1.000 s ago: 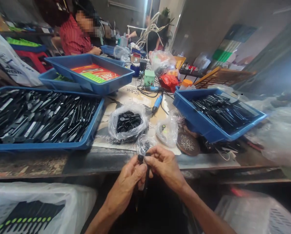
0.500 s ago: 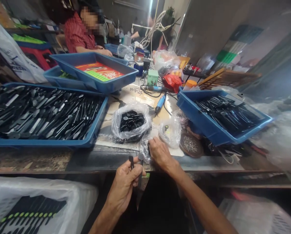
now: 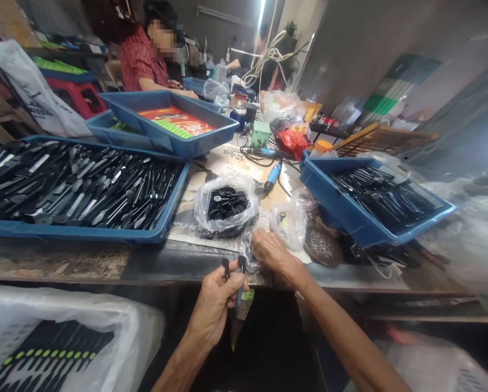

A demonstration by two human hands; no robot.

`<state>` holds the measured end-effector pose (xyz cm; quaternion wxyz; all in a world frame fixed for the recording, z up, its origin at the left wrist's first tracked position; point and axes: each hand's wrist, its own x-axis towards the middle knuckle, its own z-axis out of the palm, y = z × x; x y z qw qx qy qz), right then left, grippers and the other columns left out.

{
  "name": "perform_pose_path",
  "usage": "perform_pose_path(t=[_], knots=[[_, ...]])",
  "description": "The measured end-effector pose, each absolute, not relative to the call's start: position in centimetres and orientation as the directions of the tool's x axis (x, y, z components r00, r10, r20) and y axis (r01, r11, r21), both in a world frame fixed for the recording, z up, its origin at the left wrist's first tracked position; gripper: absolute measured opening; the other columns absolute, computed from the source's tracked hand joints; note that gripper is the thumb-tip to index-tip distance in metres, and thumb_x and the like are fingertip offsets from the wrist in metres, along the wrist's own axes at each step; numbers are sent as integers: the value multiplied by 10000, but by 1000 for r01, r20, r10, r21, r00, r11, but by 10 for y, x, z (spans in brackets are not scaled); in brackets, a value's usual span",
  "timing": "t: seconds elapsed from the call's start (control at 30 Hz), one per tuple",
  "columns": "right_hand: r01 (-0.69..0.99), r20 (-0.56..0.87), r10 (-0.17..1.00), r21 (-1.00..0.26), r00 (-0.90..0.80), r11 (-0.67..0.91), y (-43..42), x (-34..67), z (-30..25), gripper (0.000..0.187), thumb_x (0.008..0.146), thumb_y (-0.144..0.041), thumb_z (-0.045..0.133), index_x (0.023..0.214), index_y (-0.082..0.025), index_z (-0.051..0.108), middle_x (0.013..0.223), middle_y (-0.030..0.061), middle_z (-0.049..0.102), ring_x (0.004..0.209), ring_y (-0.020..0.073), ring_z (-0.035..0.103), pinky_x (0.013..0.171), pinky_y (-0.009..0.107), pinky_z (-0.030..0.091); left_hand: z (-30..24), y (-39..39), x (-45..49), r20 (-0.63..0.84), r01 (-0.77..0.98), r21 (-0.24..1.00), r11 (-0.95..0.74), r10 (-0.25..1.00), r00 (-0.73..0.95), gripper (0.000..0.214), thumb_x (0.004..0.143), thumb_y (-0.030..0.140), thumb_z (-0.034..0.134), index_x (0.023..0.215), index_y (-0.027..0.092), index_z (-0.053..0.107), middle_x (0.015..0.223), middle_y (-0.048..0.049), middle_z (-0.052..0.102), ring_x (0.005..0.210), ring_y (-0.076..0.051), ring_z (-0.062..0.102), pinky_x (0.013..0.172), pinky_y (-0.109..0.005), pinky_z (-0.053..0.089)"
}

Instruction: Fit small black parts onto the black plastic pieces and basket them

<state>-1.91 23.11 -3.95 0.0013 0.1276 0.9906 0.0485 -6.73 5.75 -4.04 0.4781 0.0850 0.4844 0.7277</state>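
My left hand is closed around two dark pieces. One is a slim black blade-shaped piece with a rounded head and a tapered lower end; the other is a shorter black round-headed piece. To its upper right, my right hand reaches with bent fingers into a small clear plastic bag at the table's front edge. What those fingertips pinch, if anything, is hidden. Just behind lies a larger plastic bag full of small black parts. Beside my right hand stands another clear bag with small yellowish and dark bits.
A blue tray of black blade-like pieces fills the left; another blue tray tilts at right. A brown dish holds small metal pins. A blue electric screwdriver lies behind. A white basket sits below left. A co-worker sits across.
The camera view has shifted slightly, moving the table's contents to the right. My left hand still grips both pieces, which have turned a little. My right hand stays at the small bag.
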Motion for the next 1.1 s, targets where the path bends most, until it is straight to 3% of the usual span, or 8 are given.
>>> perform_pose_path(t=[0.23,0.33,0.47,0.57,0.67,0.83,0.93,1.1], knots=[[290,15,291,149,-957,945,221,-23,-35,221,824,-38,343,901,-138,524,841,104,571,737,210,554,572,300,330,-41,60,-73,-328,-588,805,-83,764,-557,264,722,331,670,861,114,611,619,2,545,484,-32,306,421,-162,190],[328,158,311,96,-937,940,222,-22,-36,202,852,-73,333,870,-152,518,835,88,563,748,199,540,578,289,324,-38,62,-74,-333,-590,803,-84,758,-561,214,743,304,639,846,123,590,603,16,522,480,-34,288,422,-165,178],[355,351,389,-158,-852,921,223,-18,-33,193,884,-140,305,851,-154,495,805,90,560,708,188,518,590,282,338,-34,67,-75,-325,-584,807,-86,760,-562,211,747,288,620,884,132,581,593,26,510,470,-37,282,419,-172,169],[312,342,504,-482,-793,819,221,-14,-28,161,888,-173,322,859,-169,481,750,58,562,670,171,521,606,272,372,-32,73,-76,-317,-548,835,-61,760,-568,178,753,280,598,854,135,574,591,27,511,461,-37,277,415,-178,165],[207,296,535,-693,-791,690,217,-11,-20,125,877,-199,393,881,-182,517,762,35,581,711,159,546,660,266,411,-31,79,-77,-302,-511,858,-44,763,-572,141,752,272,585,784,138,553,592,27,507,462,-37,278,417,-180,168],[-9,263,403,-846,-877,534,215,-5,-8,199,862,-188,451,946,-177,631,864,43,616,822,148,569,732,263,436,-30,85,-78,-300,-527,849,-43,781,-547,154,756,288,579,816,150,551,575,33,498,444,-38,280,410,-187,150],[12,181,361,-881,-915,473,217,-1,-4,224,858,-201,460,943,-182,666,800,35,601,740,138,545,654,254,421,-30,86,-77,-309,-512,859,-12,785,-537,144,768,277,563,849,159,550,569,31,506,449,-43,294,422,-194,161],[121,53,389,-905,-920,408,220,2,4,137,789,-158,515,863,-156,631,706,-3,587,649,114,513,610,233,392,-32,84,-75,-290,-452,891,45,822,-489,126,786,264,531,848,160,564,567,23,496,484,-63,327,458,-213,201]])
